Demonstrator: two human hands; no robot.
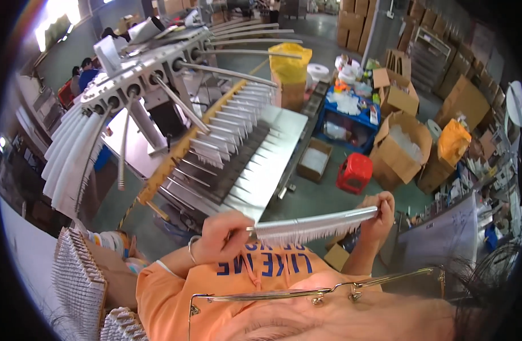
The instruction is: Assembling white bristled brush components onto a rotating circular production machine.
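Observation:
Across my chest I hold a long thin rod strung with fine white fringed pieces point(315, 224), its fringe hanging down. My left hand point(224, 230) is closed round one end, where a short bare metal tip shows. The other end sits in my closed right hand point(379, 213), raised a little higher. Beyond my hands, a wooden bar point(175, 159) carries a row of rods, several of them loaded with similar white fringed pieces point(229, 131) and some bare. These lie over a shiny metal table point(292, 128).
A machine with radiating rods point(153, 79) stands at left, bearing white fringed bundles point(73, 153). Densely packed white stacks point(76, 278) sit by my left arm. On the right are a red stool point(354, 172), open cartons point(402, 150), a blue crate point(346, 122) and a yellow bag point(290, 62).

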